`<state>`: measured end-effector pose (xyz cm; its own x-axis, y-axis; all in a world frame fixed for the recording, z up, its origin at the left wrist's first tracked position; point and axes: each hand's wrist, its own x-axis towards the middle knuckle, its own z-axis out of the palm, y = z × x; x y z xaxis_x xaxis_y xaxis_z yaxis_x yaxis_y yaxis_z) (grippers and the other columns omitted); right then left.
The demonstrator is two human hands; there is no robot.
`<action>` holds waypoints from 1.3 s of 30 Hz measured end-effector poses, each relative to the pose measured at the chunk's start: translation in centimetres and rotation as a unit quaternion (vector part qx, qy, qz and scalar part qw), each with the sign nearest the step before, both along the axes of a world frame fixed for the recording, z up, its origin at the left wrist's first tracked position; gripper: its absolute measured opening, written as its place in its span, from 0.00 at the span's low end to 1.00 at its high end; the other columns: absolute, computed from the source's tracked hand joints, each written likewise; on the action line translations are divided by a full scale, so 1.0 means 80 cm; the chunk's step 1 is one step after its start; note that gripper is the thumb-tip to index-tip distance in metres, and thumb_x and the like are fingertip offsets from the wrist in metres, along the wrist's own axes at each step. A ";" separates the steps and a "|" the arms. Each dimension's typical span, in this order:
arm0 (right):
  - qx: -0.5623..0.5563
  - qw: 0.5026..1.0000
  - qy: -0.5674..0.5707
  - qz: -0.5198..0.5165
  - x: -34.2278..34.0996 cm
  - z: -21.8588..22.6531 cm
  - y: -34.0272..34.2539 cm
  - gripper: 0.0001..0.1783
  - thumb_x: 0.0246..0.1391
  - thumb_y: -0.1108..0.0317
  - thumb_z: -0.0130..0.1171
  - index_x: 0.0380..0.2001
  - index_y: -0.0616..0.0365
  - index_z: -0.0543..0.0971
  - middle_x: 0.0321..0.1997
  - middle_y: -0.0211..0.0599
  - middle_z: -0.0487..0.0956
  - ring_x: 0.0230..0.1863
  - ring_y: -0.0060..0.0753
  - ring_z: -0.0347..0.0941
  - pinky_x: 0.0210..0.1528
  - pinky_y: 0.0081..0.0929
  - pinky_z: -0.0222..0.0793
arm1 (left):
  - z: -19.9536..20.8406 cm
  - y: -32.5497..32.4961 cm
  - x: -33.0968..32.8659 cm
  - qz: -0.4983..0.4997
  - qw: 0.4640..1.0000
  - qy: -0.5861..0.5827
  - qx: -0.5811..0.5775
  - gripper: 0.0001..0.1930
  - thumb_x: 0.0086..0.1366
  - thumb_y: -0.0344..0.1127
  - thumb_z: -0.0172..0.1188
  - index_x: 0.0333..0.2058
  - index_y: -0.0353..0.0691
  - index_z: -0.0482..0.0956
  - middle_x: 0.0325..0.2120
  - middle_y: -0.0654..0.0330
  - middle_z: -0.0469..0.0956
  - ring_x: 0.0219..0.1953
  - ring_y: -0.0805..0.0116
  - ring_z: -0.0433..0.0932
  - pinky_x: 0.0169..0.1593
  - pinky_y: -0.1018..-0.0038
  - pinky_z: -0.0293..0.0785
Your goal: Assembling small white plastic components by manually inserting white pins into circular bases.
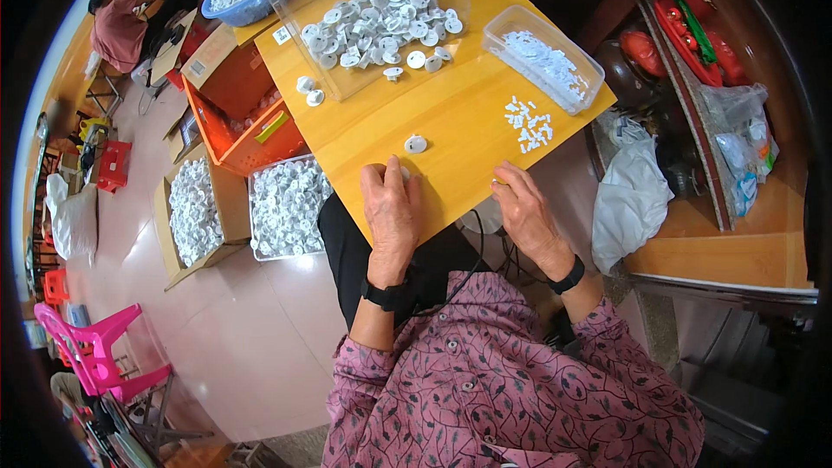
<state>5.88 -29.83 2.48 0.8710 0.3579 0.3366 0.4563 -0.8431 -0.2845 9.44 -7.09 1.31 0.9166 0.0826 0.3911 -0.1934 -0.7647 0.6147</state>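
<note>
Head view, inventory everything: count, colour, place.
Table: one, yellow, upper middle.
Tray: one, clear, table's far side.
Round parts: many, white, tray and table.
Box: one, clear, table's right.
Small pieces: many, white, box and table.
Basin: one, blue, upper left.
Crate: one, orange, left of table.
Floor tub: one, clear, beside carton.
Cartons: several, brown, left.
Chair: one, pink, lower left.
Bags: several, whitish, both sides.
Co-worker: one, pink top, upper left.
Left hand: one, bare, table edge.
Right hand: one, bare, table edge.
</note>
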 end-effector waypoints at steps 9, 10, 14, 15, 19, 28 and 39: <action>0.032 0.997 -0.073 0.007 -0.001 -0.007 0.002 0.11 0.49 0.83 0.58 0.38 0.69 0.78 0.47 0.48 0.76 0.56 0.52 0.74 0.57 0.41 0.74 | 0.004 0.022 -0.028 -0.129 0.822 0.153 -0.534 0.21 0.65 0.28 0.65 0.56 0.32 0.76 0.41 0.57 0.80 0.43 0.67 0.81 0.46 0.73 0.79; 0.031 0.997 -0.076 0.003 -0.001 -0.007 0.002 0.10 0.49 0.83 0.58 0.37 0.69 0.77 0.47 0.48 0.76 0.54 0.52 0.74 0.55 0.42 0.74 | 0.007 0.024 -0.032 -0.152 0.771 0.182 -0.591 0.21 0.66 0.29 0.65 0.57 0.33 0.75 0.44 0.55 0.80 0.44 0.66 0.81 0.48 0.72 0.79; 0.031 0.996 -0.086 -0.013 -0.001 -0.003 0.007 0.07 0.50 0.83 0.57 0.35 0.67 0.74 0.45 0.48 0.74 0.49 0.51 0.74 0.51 0.43 0.73 | 0.012 0.023 -0.045 -0.180 0.641 0.215 -0.715 0.22 0.66 0.29 0.64 0.58 0.33 0.74 0.50 0.51 0.79 0.46 0.63 0.81 0.51 0.72 0.79; 0.032 0.996 -0.084 -0.011 -0.003 -0.002 0.009 0.07 0.50 0.83 0.57 0.35 0.67 0.74 0.45 0.48 0.74 0.49 0.51 0.74 0.51 0.43 0.73 | 0.010 0.022 -0.047 -0.177 0.641 0.215 -0.715 0.22 0.66 0.29 0.64 0.58 0.33 0.74 0.50 0.51 0.79 0.46 0.63 0.81 0.51 0.72 0.79; 0.135 0.988 -0.056 -0.047 -0.010 0.009 0.029 0.06 0.51 0.81 0.58 0.34 0.65 0.73 0.44 0.48 0.74 0.47 0.52 0.75 0.49 0.41 0.72 | 0.004 0.023 -0.055 -0.214 0.568 0.210 -0.766 0.22 0.67 0.28 0.64 0.59 0.33 0.73 0.53 0.47 0.77 0.48 0.61 0.80 0.52 0.72 0.78; 0.368 0.928 0.058 -0.019 -0.018 0.054 0.096 0.05 0.55 0.79 0.61 0.34 0.62 0.75 0.43 0.44 0.78 0.44 0.42 0.77 0.45 0.31 0.73 | 0.003 0.023 -0.064 -0.216 0.542 0.189 -0.790 0.22 0.66 0.27 0.64 0.58 0.34 0.73 0.53 0.49 0.77 0.50 0.62 0.79 0.54 0.72 0.77; 0.472 0.859 0.194 -0.047 -0.026 0.052 0.114 0.03 0.60 0.76 0.60 0.36 0.64 0.77 0.38 0.36 0.80 0.38 0.24 0.76 0.40 0.23 0.73 | 0.008 0.024 -0.071 -0.191 0.674 0.178 -0.691 0.18 0.66 0.22 0.62 0.54 0.33 0.76 0.47 0.57 0.80 0.51 0.67 0.80 0.57 0.72 0.77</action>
